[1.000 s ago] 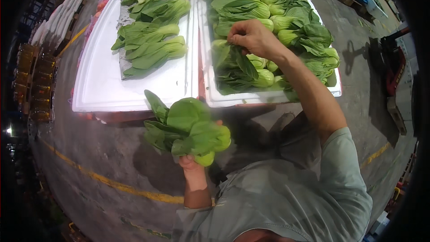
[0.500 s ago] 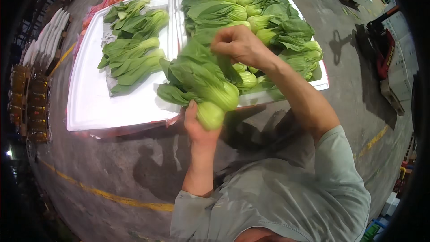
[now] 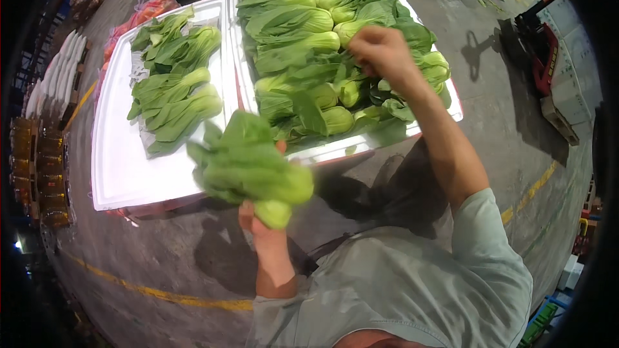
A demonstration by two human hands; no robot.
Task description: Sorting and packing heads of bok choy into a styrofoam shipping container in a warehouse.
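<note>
My left hand [image 3: 258,229] grips a bunch of green bok choy [image 3: 248,164] by its pale stems, holding it in the air in front of two white foam boxes. My right hand [image 3: 380,51] reaches into the right foam box [image 3: 335,149], its fingers closed among the heaped bok choy [image 3: 309,32] there. I cannot tell whether it grasps a head. The left foam box [image 3: 119,174] holds a smaller row of bok choy [image 3: 174,90] on a clear liner.
Grey concrete floor [image 3: 155,251] with a yellow painted line lies below the boxes. Stacked crates [image 3: 35,167] stand at the far left, a red pallet truck [image 3: 548,58] at the right. An orange net bag [image 3: 151,8] lies behind the left box.
My left hand has pulled its bunch of bok choy back down and to the left, away from the right box. My right hand has moved further right and deeper over the heap.
</note>
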